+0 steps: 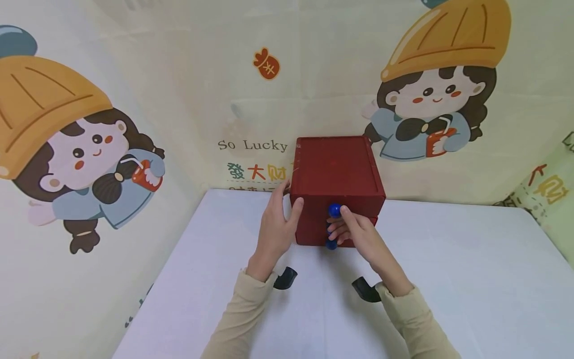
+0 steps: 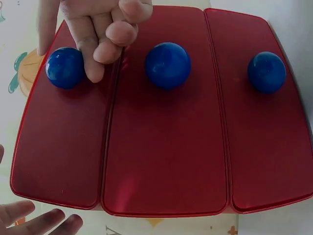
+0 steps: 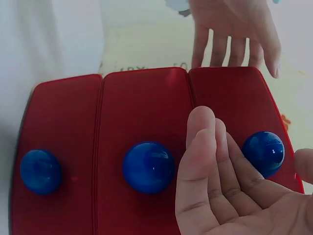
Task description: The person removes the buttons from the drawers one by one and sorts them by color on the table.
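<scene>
A red box (image 1: 334, 167) with three drawer fronts, one above another, stands at the back of the table. Each front carries a round blue knob: the top knob (image 1: 334, 210), the middle knob (image 2: 167, 65) and the bottom knob (image 2: 266, 72). My right hand (image 1: 354, 232) is at the top knob, thumb on one side and fingers below it. In the right wrist view a small gap shows between thumb and knob. My left hand (image 1: 278, 227) is by the box's left side, fingers straight and spread. All three drawers look pushed in.
The box stands on a white tabletop (image 1: 215, 249), close to a cloth backdrop (image 1: 202, 99) printed with cartoon figures. Black curved pieces, a left one (image 1: 285, 278) and a right one (image 1: 365, 289), stick out from the cuffs at both wrists.
</scene>
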{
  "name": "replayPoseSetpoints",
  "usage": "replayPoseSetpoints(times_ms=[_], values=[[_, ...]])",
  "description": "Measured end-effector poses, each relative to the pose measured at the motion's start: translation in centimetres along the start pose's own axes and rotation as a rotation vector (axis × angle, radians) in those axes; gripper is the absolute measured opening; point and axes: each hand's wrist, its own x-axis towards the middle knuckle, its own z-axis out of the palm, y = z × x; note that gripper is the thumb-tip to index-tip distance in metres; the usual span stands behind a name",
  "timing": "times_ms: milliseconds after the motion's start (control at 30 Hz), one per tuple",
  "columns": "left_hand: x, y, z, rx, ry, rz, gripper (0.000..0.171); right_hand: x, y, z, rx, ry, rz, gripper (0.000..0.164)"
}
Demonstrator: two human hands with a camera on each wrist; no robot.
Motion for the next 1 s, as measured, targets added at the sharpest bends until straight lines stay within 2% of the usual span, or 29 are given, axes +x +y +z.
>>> replayPoseSetpoints(times_ms=[233,600,867,1000], values=[[0.5,-0.2,0.4,-0.095,0.005,0.010,0.054,0.0,0.0,-0.2,0.110,-0.031,0.061,0.063],[1.2,-0.6,0.9,-0.121,0.050,-0.008,0.055,0.4,-0.2,0.1,0.179,-0.073,0.082,0.065],[1.7,-0.6,1.0,-0.216,0.052,-0.012,0.050,0.8,-0.1,0.5,0.235,-0.111,0.101,0.064],[1.9,-0.4,0.9,-0.307,0.065,-0.044,0.048,1.0,0.0,0.5,0.279,-0.120,0.126,0.067]])
